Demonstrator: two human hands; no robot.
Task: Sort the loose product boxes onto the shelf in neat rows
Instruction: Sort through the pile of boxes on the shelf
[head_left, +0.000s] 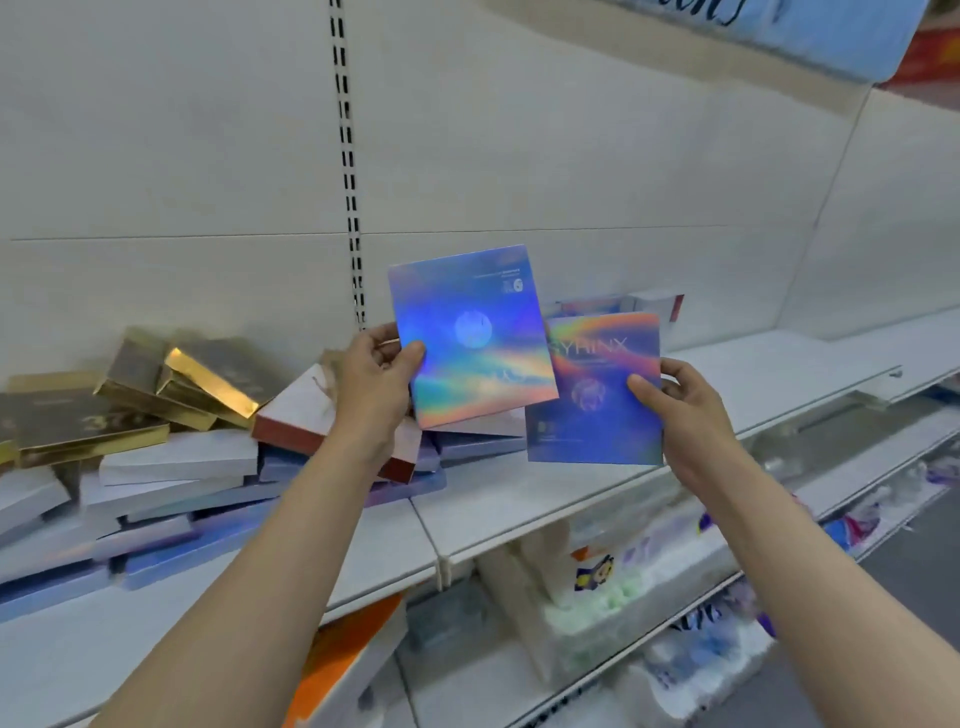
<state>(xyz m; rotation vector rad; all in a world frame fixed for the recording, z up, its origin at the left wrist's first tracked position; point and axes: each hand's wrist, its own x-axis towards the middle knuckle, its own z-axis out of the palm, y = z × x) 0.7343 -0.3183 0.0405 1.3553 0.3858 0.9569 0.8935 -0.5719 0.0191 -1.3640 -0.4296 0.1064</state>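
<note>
Two bare forearms reach forward over the white shelf (519, 499), each hand holding one shiny rainbow-blue box, so two boxes are in the air. The left hand (374, 384) pinches the left box (470, 335) at its lower left edge, thumb on the front and fingers (382, 338) curled behind; this box is tilted slightly and overlaps the left edge of the other. The right hand (685, 410) grips the right box (597, 395) along its right edge, thumb on the front face, which carries pale lettering. Both boxes hang just above the shelf, face toward the camera. Below the shelf, a lower level holds soft white plastic packs (623, 587) with coloured print. Behind the left hand lies a loose heap of boxes (171, 467): at least three gold ones (208, 379) on top, a white box with a red edge (296, 410), and white and blue ones stacked unevenly beneath. Farther back on the right, a few small boxes (649, 306) sit against the back panel (519, 156).
</note>
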